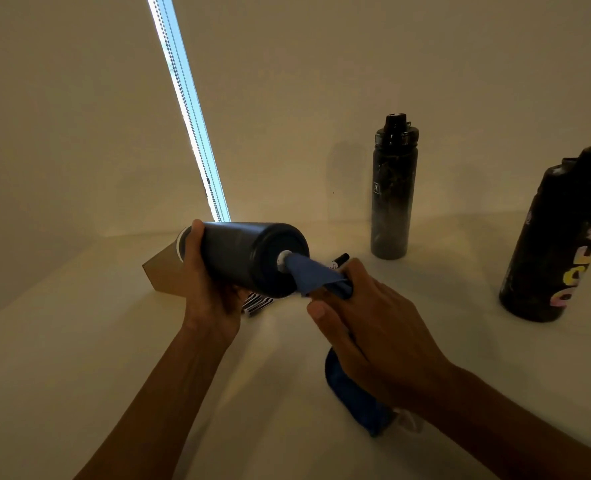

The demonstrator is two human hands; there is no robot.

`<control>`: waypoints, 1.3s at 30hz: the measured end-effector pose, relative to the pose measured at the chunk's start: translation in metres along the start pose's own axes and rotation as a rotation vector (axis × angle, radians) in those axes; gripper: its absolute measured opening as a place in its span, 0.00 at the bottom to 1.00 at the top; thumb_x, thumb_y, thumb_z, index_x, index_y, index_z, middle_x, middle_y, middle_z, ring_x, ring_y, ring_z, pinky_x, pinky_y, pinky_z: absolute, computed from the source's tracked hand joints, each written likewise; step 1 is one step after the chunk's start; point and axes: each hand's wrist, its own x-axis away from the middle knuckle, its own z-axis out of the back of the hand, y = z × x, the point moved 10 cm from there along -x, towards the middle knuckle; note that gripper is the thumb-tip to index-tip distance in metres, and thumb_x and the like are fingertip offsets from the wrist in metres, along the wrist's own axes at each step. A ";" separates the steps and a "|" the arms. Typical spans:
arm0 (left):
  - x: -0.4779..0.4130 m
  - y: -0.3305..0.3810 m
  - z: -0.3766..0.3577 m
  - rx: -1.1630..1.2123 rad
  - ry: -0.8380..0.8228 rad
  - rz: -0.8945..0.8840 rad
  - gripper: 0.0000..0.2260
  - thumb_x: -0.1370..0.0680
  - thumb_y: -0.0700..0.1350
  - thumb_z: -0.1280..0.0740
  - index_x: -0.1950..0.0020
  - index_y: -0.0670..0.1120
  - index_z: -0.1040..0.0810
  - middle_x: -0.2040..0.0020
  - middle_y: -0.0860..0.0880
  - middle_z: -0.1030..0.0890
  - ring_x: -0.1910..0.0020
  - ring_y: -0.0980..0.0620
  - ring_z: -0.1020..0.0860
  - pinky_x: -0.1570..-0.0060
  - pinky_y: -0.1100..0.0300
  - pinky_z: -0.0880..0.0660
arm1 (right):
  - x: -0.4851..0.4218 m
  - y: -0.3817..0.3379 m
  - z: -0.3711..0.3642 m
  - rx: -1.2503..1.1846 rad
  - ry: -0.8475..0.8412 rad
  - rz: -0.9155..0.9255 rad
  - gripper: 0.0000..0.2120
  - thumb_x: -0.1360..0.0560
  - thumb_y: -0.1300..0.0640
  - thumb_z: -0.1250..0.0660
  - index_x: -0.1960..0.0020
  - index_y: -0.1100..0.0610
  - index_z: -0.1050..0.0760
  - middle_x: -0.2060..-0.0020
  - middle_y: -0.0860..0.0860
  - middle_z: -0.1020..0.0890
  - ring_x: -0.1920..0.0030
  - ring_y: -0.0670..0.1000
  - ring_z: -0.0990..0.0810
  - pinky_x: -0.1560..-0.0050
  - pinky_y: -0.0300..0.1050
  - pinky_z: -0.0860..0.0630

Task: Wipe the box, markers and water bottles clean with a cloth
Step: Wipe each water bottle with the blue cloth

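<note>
The brown cardboard box [164, 271] sits on the white table [79, 323] at left. In front of it, the left hand [211, 292] grips the dark blue cylindrical metal bottle [238, 254], held horizontal above the table with its base facing right. The right hand [373, 327] pinches the blue cloth [314, 277] against the pale round spot at the centre of the base. Two black bottles [392, 192] stand upright at right.

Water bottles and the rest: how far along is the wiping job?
Done: nothing shows which items are already clean. In hand: the left hand grips one dark bottle sideways while the right hand presses the blue cloth against its base. Left, probably: the tall bottle and the lettered bottle standing at right, the cardboard box and the marker.
</note>
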 end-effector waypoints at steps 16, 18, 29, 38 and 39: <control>0.001 0.000 0.005 0.025 0.051 -0.014 0.32 0.22 0.67 0.34 0.26 0.46 0.25 0.35 0.43 0.17 0.38 0.43 0.17 0.49 0.52 0.15 | 0.003 -0.017 -0.002 0.040 -0.004 0.071 0.18 0.17 0.35 0.58 0.43 0.40 0.34 0.56 0.45 0.32 0.61 0.44 0.30 0.60 0.44 0.25; 0.000 0.000 0.003 0.024 0.039 -0.003 0.31 0.22 0.67 0.34 0.27 0.46 0.24 0.37 0.43 0.16 0.40 0.44 0.16 0.47 0.50 0.16 | 0.001 -0.008 0.007 0.007 0.024 0.030 0.18 0.17 0.36 0.58 0.45 0.41 0.33 0.57 0.45 0.33 0.62 0.45 0.31 0.60 0.43 0.28; 0.001 -0.001 0.012 0.035 0.092 -0.057 0.35 0.25 0.69 0.34 0.26 0.46 0.25 0.36 0.42 0.16 0.38 0.41 0.17 0.48 0.51 0.15 | 0.005 -0.031 -0.007 0.061 -0.026 0.081 0.18 0.17 0.34 0.55 0.39 0.40 0.32 0.53 0.45 0.28 0.59 0.40 0.32 0.59 0.38 0.30; 0.004 0.004 0.005 0.071 0.044 -0.026 0.28 0.20 0.66 0.37 0.29 0.47 0.22 0.45 0.46 0.13 0.51 0.48 0.13 0.58 0.54 0.15 | 0.003 -0.016 0.004 0.060 0.066 0.108 0.17 0.17 0.35 0.57 0.45 0.41 0.34 0.57 0.45 0.34 0.62 0.44 0.33 0.61 0.42 0.29; 0.005 0.005 0.003 0.067 0.035 -0.022 0.28 0.20 0.65 0.37 0.30 0.47 0.22 0.47 0.47 0.13 0.51 0.49 0.13 0.58 0.54 0.15 | 0.002 -0.013 0.008 0.051 0.090 0.101 0.17 0.17 0.35 0.57 0.47 0.42 0.34 0.58 0.44 0.35 0.63 0.44 0.33 0.61 0.42 0.29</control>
